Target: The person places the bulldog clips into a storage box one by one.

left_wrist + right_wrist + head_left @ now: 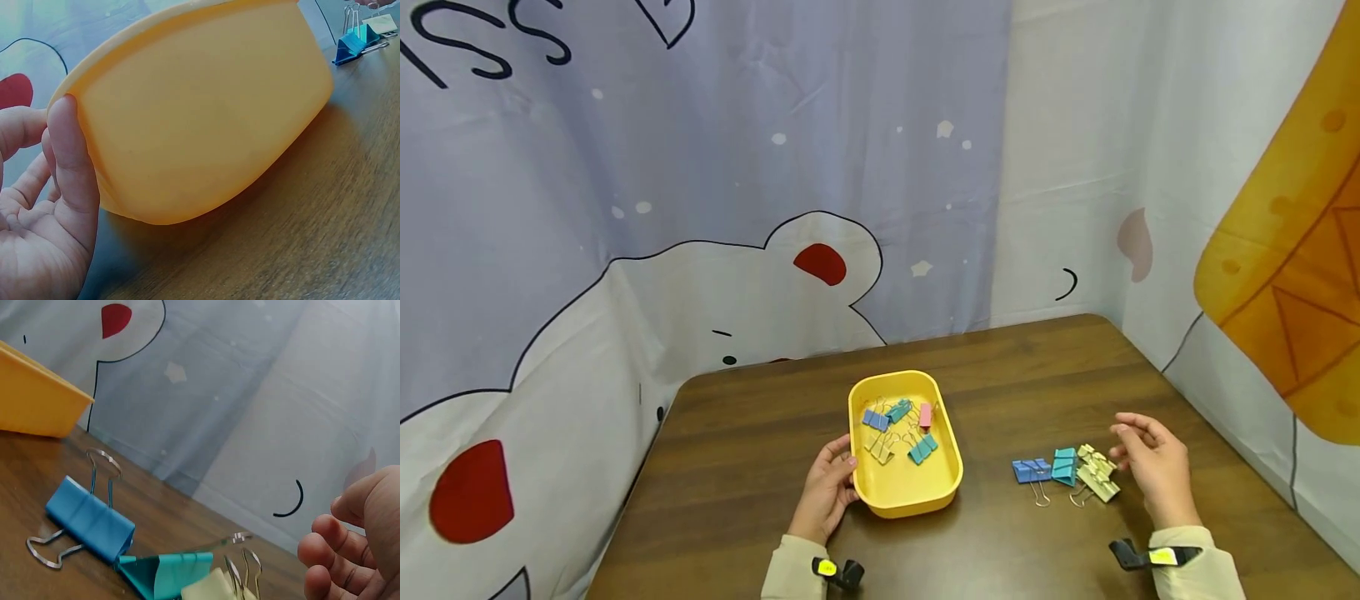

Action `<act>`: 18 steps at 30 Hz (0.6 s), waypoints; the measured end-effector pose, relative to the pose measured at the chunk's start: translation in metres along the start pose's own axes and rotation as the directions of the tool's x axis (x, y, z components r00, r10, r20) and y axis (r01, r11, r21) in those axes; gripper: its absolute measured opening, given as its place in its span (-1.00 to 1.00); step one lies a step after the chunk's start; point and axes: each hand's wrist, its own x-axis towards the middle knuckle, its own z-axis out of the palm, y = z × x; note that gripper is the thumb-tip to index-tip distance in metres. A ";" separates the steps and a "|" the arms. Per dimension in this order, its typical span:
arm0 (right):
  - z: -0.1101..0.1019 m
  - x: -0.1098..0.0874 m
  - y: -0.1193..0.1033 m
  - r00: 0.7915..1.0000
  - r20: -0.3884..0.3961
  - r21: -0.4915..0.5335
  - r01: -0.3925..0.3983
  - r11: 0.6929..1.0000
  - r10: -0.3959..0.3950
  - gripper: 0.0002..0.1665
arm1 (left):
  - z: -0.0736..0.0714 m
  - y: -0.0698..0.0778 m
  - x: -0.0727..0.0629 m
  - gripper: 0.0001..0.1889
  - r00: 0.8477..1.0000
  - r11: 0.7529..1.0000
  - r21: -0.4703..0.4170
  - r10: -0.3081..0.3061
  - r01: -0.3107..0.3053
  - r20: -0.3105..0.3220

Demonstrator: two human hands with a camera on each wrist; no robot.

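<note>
My left hand pinches the left wall of a yellow plastic tray. In the left wrist view the thumb lies along the tray's outside, its tip just under the rim. Several binder clips lie inside: a blue one, a pink one, a yellow one and teal ones. My right hand hovers, loosely bent and holding nothing, just right of a row of clips. That row has a blue binder clip, a teal binder clip and pale yellow binder clips.
All this is on a dark brown wooden table. Behind it hangs a printed curtain with cartoon figures, reaching along the back and right side. A black camera strap is around the right wrist, another strap around the left.
</note>
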 end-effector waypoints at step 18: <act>-0.008 -0.008 0.020 0.999 -0.026 0.038 0.025 0.999 -0.024 -0.82 | 0.001 0.002 0.000 -0.50 1.000 1.000 -0.016 -0.017 0.016 -0.020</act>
